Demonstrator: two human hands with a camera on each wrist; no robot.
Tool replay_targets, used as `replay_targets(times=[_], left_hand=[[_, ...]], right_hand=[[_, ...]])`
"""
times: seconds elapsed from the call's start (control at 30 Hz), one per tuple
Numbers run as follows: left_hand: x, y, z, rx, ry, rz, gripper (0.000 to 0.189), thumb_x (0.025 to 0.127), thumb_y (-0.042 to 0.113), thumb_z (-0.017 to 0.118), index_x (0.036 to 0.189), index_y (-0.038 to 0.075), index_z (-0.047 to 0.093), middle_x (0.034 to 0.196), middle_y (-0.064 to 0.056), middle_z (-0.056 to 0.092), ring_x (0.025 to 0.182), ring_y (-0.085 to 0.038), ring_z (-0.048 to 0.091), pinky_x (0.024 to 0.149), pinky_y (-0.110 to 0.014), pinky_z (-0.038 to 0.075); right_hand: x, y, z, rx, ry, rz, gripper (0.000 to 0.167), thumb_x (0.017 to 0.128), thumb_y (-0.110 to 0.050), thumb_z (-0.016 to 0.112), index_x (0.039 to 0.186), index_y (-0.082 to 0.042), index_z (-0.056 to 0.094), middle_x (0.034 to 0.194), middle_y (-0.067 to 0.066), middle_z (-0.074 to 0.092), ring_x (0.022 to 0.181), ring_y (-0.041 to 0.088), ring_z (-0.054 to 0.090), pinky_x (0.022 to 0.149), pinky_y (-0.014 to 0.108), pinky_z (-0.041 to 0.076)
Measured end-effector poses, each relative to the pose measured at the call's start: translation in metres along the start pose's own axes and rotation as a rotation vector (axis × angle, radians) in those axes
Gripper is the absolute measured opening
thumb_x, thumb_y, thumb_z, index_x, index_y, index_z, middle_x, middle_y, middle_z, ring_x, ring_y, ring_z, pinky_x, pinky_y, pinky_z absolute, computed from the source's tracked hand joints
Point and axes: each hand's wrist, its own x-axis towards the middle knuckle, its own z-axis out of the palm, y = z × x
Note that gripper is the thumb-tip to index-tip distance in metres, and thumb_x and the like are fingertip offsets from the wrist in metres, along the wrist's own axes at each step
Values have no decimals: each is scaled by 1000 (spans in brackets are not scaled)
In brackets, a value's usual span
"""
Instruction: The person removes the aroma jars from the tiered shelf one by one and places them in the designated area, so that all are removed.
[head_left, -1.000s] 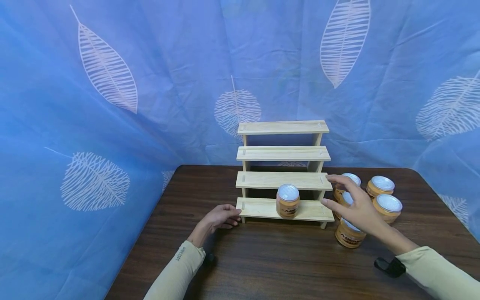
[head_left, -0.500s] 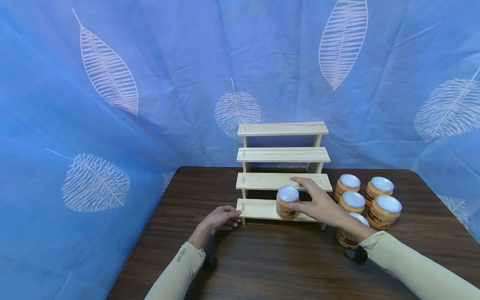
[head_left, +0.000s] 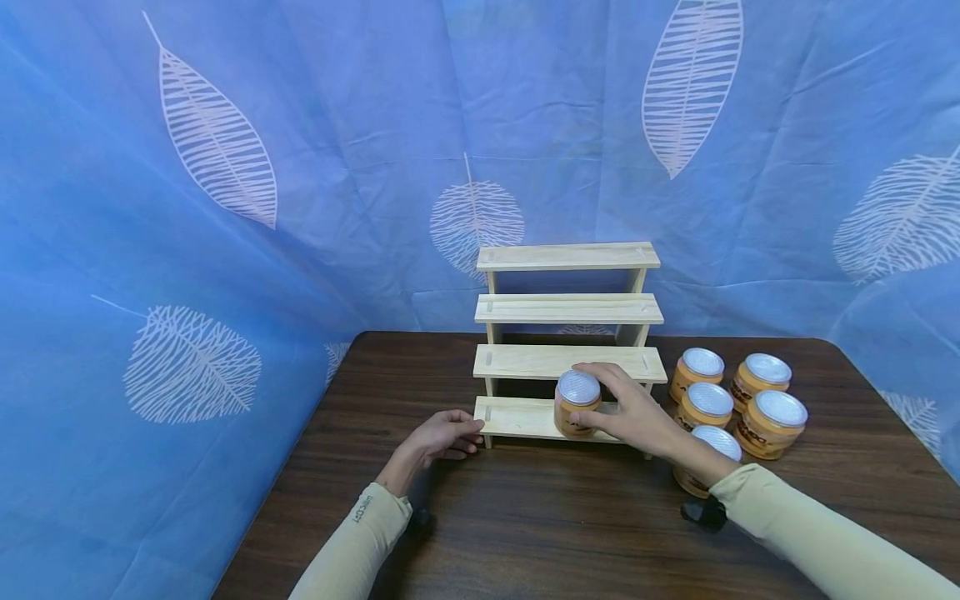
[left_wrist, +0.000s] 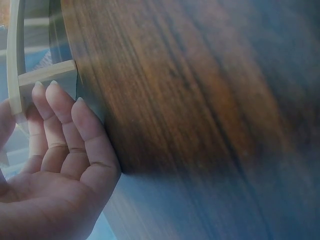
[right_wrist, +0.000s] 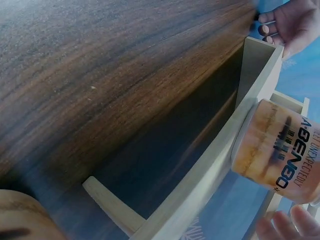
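Note:
A tiered stand of pale wood with four-step shelves (head_left: 567,358) stands on the dark table. My left hand (head_left: 441,437) holds the left end of its lowest board, thumb above and fingers underneath. On that board, right of its middle, an upright orange jar (head_left: 576,408) with a whitish ridged lid shows dark lettering in the right wrist view. My right hand (head_left: 630,412) pinches this jar from the right, thumb across its front and a finger behind the lid. Curled fingertips (right_wrist: 287,227) show close to the jar in the right wrist view; the thumb is out of that view.
Several similar jars (head_left: 771,423) stand grouped on the table's right side, the nearest one (head_left: 716,442) partly hidden by my right forearm. A blue cloth (head_left: 360,167) with white leaf prints hangs behind and left of the brown wooden table (head_left: 525,525).
My right hand has moved left from beside the grouped jars to the jar on the lowest board, closing around it. The left hand and the stand have stayed put.

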Motion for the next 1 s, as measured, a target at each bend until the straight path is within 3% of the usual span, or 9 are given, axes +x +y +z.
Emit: replay_targets(times=[0.3,1.0], left_hand=[[0,1,0,-1,1,-8,27,98,32,66,106,7,63,94,-6,73,75,-11,68,76,-34,57],[1,1,-1,-5,-8,-7,26,98,32,66,106,7,63,92,-3,71,75,-11,68,74,-32,57]], right_hand=[[-2,-3,4,24,9,34,64,88,-36,78,144,-21,51,143,9,51,127,30,53,98,58,46],[-2,-2,14,-13,30,104,73,84,-36,82,146,-19,49,141,12,53,126,35,55,100,59,45]])
